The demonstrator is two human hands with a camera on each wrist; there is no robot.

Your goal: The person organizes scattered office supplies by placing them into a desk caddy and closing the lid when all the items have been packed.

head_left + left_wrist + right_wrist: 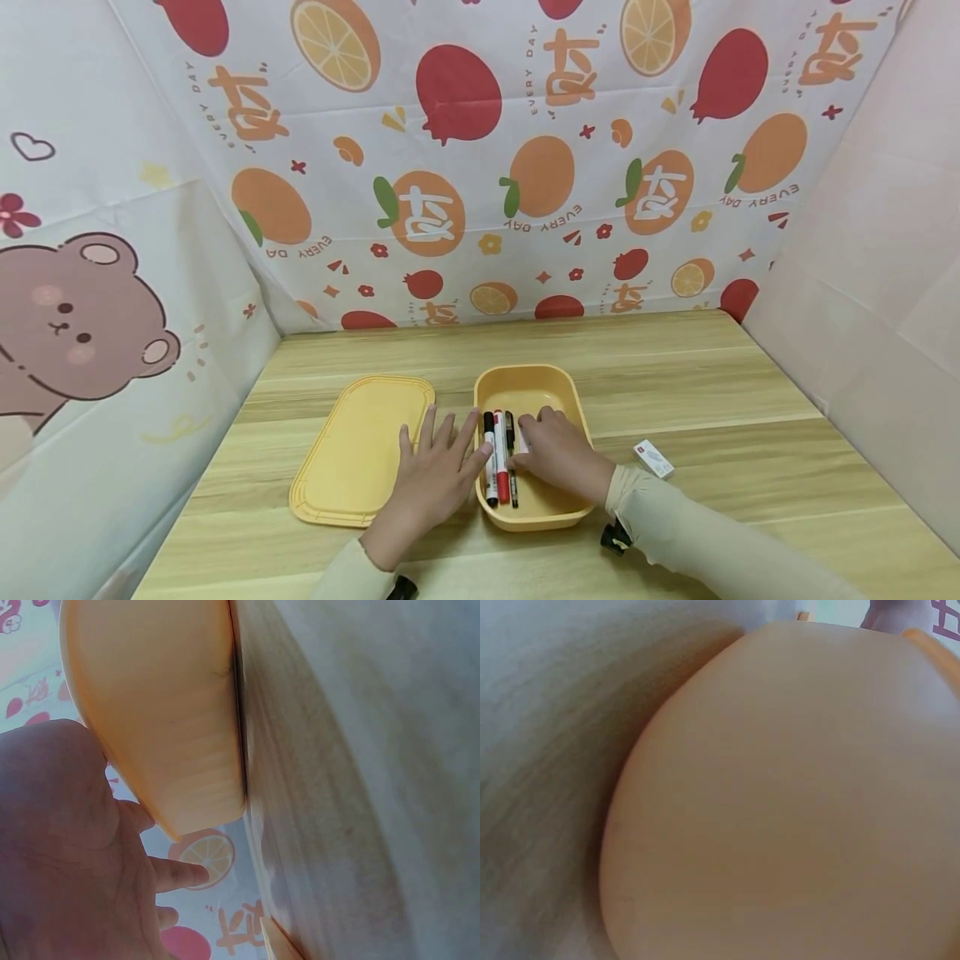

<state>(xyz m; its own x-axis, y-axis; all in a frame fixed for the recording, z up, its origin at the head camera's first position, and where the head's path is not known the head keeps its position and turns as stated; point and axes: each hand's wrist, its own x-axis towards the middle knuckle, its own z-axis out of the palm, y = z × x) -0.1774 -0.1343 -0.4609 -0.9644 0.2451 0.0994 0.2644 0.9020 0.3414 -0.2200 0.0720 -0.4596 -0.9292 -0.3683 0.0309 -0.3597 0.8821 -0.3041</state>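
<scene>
Nearest, at the bottom of the frame, cream sleeves (720, 533) are wrinkling softly above dark wrist bands (617, 537). The left hand (438, 475), at lower centre, is lying flat and wide, fingers spread and gripping nothing; its thumb is reaching over the near-left rim of the yellow box (536, 523). Should that thumb be pressing hard there, the box could be tipping or sliding, since its smooth, plastic-looking wall is offering little friction.

Right of it, the right hand (555, 450) is dipping inside the box, its grip narrow, apparently pinching a small pale piece (523, 442) mostly hidden by the fingers. A loose pinch could be letting that piece drop askew, and the knuckles could be nudging the slim black pen (511, 433).

Along the box's left side, the pen is lying beside a red-capped marker (501, 458) and a black-capped marker (491, 467), both cylindrical, white-barrelled and likely to roll if jostled.

Left of centre, a flat, round-cornered yellow lid (352, 458) is resting on the wood-grained table (712, 400); to the right, a small white block (653, 459) is sitting apart. Across the top, fruit-printed cloth (487, 250) is hanging, faintly creased.
</scene>
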